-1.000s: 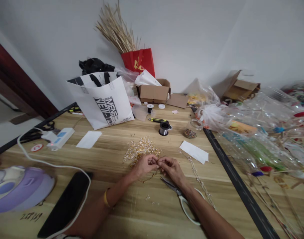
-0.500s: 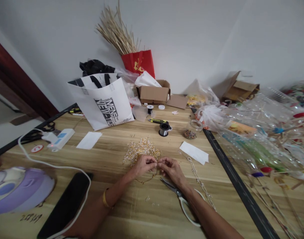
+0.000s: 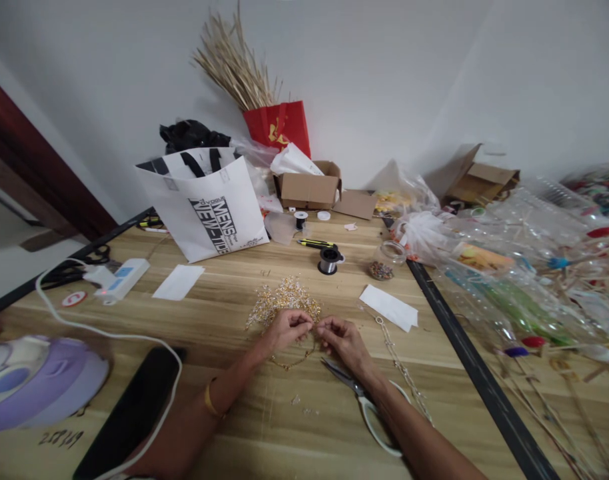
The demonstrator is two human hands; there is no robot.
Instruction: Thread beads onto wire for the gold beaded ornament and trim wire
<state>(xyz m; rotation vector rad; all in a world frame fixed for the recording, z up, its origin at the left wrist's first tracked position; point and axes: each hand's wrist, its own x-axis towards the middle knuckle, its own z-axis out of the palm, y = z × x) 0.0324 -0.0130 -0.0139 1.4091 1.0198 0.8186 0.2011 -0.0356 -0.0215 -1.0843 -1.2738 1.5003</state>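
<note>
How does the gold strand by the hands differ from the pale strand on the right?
Colour: the gold strand is yellowish, while the pale strand looks silvery and clear.
Pose: the gold strand sags in a curve; the pale strand runs fairly straight, slanting beside the right forearm.
Place: the gold strand leads up toward the fingertips, whereas the pale strand lies away from them.
Both are thin, with small bead-like bits.

Your view: head-worn | faces forward and down over the table | your left hand and right hand near, wall beyond
</note>
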